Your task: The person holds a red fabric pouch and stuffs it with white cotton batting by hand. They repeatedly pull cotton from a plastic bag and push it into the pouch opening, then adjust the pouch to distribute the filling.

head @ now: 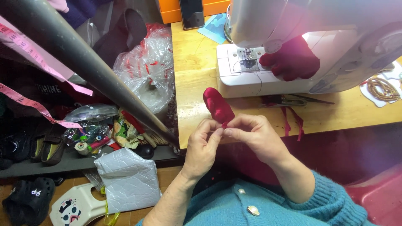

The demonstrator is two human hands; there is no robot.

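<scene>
A small dark red velvet piece (217,104), rounded and stuffed-looking, stands up from my fingers above the front edge of the wooden table (192,62). My left hand (202,147) and my right hand (256,136) both pinch its lower end, fingertips meeting. More dark red velvet pieces (293,58) lie on the bed of a white sewing machine (268,73), next to the needle plate. A thread runs from the machine toward the piece I hold.
Thread snips (289,100) and red ribbon scraps lie before the machine. A phone (191,12) and beads (383,88) sit on the table. Left: a grey pole (83,62), pink tape measure (33,104), plastic bag (146,67), white stool (75,207), shoes.
</scene>
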